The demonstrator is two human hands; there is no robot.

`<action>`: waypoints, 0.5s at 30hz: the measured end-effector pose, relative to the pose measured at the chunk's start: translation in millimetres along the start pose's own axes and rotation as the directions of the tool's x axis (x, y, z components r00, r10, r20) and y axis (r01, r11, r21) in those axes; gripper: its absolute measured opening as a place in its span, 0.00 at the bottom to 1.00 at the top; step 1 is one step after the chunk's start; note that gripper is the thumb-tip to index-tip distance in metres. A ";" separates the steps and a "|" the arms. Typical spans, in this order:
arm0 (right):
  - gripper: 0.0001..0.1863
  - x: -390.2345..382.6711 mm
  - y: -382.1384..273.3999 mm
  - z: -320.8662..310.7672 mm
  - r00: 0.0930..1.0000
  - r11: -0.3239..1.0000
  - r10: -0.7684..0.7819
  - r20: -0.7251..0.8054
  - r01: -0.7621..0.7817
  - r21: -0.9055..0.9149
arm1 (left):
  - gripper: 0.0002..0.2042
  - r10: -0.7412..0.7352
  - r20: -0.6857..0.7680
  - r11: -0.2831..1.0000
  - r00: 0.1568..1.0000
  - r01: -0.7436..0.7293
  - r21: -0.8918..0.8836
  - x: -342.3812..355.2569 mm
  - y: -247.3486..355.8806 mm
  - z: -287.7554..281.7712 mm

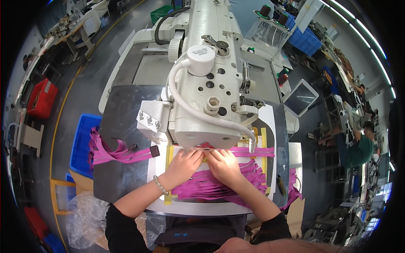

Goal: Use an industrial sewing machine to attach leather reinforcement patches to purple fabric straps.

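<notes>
A white industrial sewing machine (202, 114) stands in front of me, its head low over the work plate. A magenta zipper strip (255, 152) runs sideways under the front of the head. My left hand (183, 167) and my right hand (223, 166) press their fingertips close together on the strip, right below the head. The machine hides part of the fingertips and the spot they work on. Below my hands lies a pile of magenta zipper strips (211, 185), partly covered by my right forearm. At left, more magenta strips (122, 156) end at a dark block (155, 151).
Thread snips (281, 185) lie at the plate's right edge. A blue bin (82, 143) stands at the left, with clear plastic wrap (86, 219) below it. A small screen (301, 97) sits at the right. Farther right, a person in green (362, 147) sits at another station.
</notes>
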State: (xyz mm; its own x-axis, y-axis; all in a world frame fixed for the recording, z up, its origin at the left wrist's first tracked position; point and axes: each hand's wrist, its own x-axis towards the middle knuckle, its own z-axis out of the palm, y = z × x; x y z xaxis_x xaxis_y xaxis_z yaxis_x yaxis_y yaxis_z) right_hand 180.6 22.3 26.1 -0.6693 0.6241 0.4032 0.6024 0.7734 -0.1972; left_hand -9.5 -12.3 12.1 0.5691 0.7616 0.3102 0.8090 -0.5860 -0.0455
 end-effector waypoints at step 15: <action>0.17 3.1 -32.0 20.9 0.984 0.962 0.174 -0.030 -0.177 -0.210 | 0.17 -0.028 0.018 0.985 0.999 0.031 -0.171 -5.8 -9.3 -1.6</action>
State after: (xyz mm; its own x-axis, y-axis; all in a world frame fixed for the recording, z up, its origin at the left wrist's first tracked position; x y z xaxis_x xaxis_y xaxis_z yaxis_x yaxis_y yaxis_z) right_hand 150.1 1.8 15.0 -0.5406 0.7456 0.3896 0.7888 0.6103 -0.0735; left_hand -20.5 -11.7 12.3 0.5486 0.7827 0.2940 0.7890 -0.6010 0.1275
